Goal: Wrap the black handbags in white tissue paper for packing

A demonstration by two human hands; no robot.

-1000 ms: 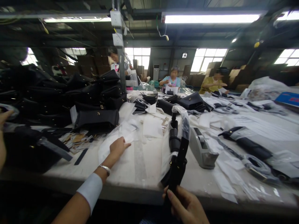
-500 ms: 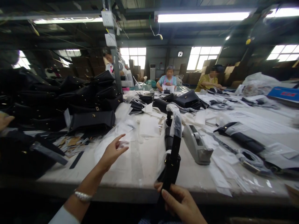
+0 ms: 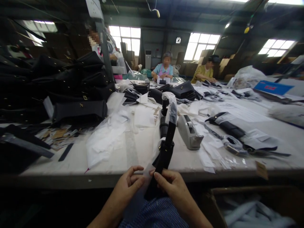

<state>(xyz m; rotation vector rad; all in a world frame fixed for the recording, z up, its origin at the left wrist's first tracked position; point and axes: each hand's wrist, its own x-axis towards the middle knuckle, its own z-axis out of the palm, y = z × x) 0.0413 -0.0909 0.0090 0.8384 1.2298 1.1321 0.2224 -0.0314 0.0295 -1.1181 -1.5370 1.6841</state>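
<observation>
My right hand (image 3: 172,183) grips the near end of a black leather handbag (image 3: 163,158) at the table's front edge. Its strap (image 3: 169,136) arches upward, with clear plastic wrap around the top and a gold stud lower down. Beside it, my left hand (image 3: 131,183) has curled fingers and a thumb against a thin translucent sheet (image 3: 135,204), which hangs down over my lap. The fingers partly hide where the sheet is pinched. A grey tape dispenser (image 3: 191,133) stands just right of the handbag.
Stacked black bags (image 3: 79,110) fill the left side. Translucent plastic bags (image 3: 106,142) lie left of centre. Wrapped straps (image 3: 234,144) and a black bag in plastic (image 3: 231,126) lie right. An open carton (image 3: 213,196) sits below the table. Co-workers sit across.
My left hand has come back from over the table to beside my right hand, and a translucent sheet now hangs at it. The right hand still holds the handbag. The view has tilted down.
</observation>
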